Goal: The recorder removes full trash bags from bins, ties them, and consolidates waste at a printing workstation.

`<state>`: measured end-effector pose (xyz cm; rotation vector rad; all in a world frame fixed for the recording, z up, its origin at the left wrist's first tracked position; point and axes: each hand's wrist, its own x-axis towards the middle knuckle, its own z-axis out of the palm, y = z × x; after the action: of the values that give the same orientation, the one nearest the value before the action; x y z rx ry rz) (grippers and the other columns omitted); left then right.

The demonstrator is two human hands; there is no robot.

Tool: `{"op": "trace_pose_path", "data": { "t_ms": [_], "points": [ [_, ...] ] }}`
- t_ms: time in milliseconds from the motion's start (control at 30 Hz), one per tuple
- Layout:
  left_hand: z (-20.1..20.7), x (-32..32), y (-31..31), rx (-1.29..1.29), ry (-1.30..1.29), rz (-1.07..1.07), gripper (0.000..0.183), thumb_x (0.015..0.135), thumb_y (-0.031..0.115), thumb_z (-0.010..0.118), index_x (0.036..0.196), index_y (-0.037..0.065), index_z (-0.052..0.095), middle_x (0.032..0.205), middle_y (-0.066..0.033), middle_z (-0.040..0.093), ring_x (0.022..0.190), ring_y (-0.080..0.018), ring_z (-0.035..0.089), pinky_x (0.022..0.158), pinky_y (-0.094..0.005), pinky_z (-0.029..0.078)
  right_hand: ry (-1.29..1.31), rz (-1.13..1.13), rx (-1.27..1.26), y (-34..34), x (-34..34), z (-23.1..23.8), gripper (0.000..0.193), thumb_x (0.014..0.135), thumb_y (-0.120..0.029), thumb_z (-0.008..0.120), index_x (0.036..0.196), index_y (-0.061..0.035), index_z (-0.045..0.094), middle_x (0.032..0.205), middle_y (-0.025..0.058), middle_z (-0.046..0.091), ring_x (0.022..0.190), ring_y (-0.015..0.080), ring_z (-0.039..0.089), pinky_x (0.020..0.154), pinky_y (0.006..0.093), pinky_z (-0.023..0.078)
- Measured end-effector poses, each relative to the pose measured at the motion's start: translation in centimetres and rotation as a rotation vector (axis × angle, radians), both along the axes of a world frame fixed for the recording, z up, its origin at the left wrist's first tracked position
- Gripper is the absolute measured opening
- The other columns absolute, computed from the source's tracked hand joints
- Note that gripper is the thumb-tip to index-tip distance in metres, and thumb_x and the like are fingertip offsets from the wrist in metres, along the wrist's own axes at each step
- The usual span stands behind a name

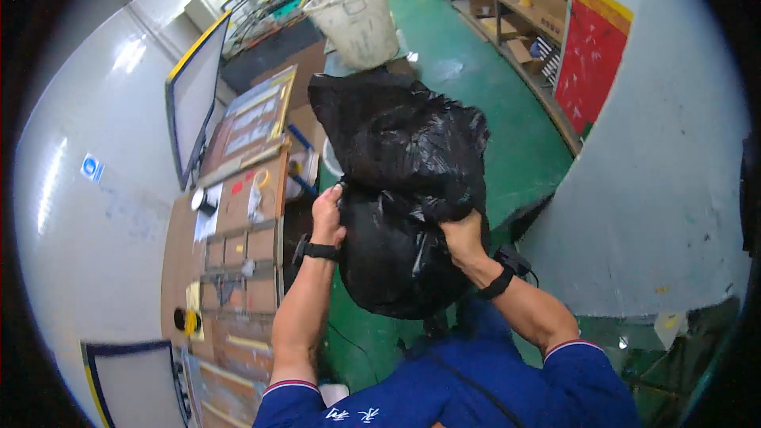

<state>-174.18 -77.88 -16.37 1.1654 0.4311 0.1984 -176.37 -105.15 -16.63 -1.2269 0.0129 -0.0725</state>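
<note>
Navy-blue fabric shirt lies nearest; ahead, over smooth green floor, the left hand and right hand clutch opposite sides of a bulky, shiny black plastic bag. It seems soft, slippery, its weight uncertain; bunched folds likely offer the surest hold.

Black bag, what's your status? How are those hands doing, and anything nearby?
Left hand on the black bag, left edge. Right hand gripping its right side. Bag bulky, wrinkled. Pale bucket just beyond.
</note>
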Motion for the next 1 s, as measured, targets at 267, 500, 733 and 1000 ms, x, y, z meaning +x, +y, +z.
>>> {"op": "trace_pose_path", "data": {
  "t_ms": [267,500,733,1000],
  "points": [
    [0.4,25.9,-3.7,0.016,0.015,-0.302,0.019,0.089,0.016,0.055,0.098,0.002,0.063,0.09,-0.006,0.064,0.081,-0.0179,0.06,0.075,-0.0318,0.049,0.072,-0.286,0.126,-0.1,19.0,-3.6,0.056,0.073,0.002,0.067,0.126,-0.0006,0.049,0.122,0.008,0.056,0.111,0.0211,0.052,0.095,0.0328,0.04],
    [0.5,47.9,-9.0,-0.144,0.058,-0.506,0.018,0.092,0.015,0.051,0.096,0.002,0.062,0.089,-0.0071,0.065,0.08,-0.0211,0.061,0.075,-0.0366,0.049,0.067,-0.575,0.066,-2.7,36.1,-3.6,0.061,0.071,0.007,0.066,0.128,-0.0011,0.046,0.127,0.0097,0.052,0.114,0.0236,0.051,0.098,0.0343,0.039],
    [-2.1,68.8,-12.9,-0.188,0.049,-0.62,0.011,0.087,0.015,0.057,0.087,0.005,0.063,0.084,-0.0037,0.06,0.079,-0.0142,0.052,0.073,-0.0317,0.042,-0.024,-0.746,0.035,-6.6,54.1,-4.5,0.048,0.073,0.006,0.064,0.12,0.0035,0.052,0.123,0.0097,0.055,0.109,0.0228,0.053,0.095,0.0329,0.041],
    [-4.4,90.6,-15.9,-0.208,0.042,-0.619,0.014,0.088,0.015,0.056,0.09,0.004,0.064,0.084,-0.0015,0.056,0.082,-0.0148,0.048,0.079,-0.0347,0.039,-0.027,-0.7,-0.103,-6.8,73.3,-0.1,0.047,0.073,0.007,0.061,0.119,0.0075,0.052,0.121,0.0113,0.056,0.103,0.0233,0.055,0.092,0.0338,0.043]
  ]
}}
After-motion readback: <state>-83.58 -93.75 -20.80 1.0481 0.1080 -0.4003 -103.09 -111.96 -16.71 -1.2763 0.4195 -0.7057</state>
